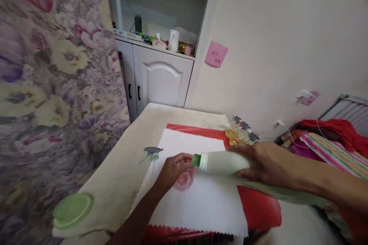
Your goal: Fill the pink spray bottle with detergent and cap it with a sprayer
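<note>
My right hand (263,162) is wrapped round a large pale-green bottle (220,164), tipped nearly level with its green spout pointing left. The spout meets the fingers of my left hand (174,170), which close round the top of a small clear pink bottle (185,180) with a round body. The pink bottle rests on a white cloth (212,206) with zigzag edges. Whether liquid is flowing, I cannot tell. Left of the hands lies a black-and-green spray head (153,151), partly over the cloth's edge.
Under the cloth is a red sheet (260,206). Several small yellow and clear bottles with dark tops (237,134) stand at the table's back right. A light-green lid (73,209) lies front left. A floral curtain (63,84) hangs at left; a wall borders the right.
</note>
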`<state>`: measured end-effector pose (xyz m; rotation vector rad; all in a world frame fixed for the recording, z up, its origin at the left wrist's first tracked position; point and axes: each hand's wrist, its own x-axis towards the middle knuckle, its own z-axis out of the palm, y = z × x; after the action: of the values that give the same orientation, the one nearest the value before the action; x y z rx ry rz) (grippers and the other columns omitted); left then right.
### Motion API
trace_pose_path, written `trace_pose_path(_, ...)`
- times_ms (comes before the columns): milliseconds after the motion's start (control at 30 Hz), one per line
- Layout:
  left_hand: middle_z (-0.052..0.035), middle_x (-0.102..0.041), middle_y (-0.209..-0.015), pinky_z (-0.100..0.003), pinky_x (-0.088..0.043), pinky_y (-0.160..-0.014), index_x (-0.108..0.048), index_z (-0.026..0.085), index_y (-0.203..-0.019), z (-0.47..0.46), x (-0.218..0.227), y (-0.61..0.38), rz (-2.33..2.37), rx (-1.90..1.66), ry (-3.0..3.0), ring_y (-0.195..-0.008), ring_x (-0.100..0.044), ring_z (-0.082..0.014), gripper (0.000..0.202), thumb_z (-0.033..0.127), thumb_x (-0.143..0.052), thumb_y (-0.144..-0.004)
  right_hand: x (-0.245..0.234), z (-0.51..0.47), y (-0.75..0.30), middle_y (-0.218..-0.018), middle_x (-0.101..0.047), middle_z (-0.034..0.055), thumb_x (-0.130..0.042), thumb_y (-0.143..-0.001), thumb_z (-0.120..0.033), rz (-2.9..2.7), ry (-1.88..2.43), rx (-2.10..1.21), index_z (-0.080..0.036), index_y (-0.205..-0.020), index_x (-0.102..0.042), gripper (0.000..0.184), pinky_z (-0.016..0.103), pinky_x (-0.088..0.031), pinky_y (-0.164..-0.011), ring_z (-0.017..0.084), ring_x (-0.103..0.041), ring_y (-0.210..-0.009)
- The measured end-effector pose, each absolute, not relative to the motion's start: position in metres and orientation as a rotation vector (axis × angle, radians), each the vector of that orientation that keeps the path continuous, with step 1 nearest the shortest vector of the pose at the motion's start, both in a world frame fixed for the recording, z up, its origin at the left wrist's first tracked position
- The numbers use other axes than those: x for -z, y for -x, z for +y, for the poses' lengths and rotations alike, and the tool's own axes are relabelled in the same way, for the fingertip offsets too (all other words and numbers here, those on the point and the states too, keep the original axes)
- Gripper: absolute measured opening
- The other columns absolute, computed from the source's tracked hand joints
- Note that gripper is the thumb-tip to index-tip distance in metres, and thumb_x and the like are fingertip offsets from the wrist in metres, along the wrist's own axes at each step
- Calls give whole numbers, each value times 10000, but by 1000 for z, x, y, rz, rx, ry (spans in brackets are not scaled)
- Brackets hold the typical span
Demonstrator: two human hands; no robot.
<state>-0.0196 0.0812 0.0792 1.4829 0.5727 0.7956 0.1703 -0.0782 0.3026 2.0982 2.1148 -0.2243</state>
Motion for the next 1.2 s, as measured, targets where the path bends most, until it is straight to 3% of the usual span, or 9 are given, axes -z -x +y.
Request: trace_pose_path(1200, -42, -738, -947, -322, -487, -832, -703, 198, -928, 81, -80, 21, 598, -812, -1541, -923, -655, -217, 225, 317, -682, -738, -300, -78, -171, -837, -738, 65, -583, -823, -382, 2166, -2053, 147, -271, -1198, -588, 392, 312, -453, -645, 245, -690, -738)
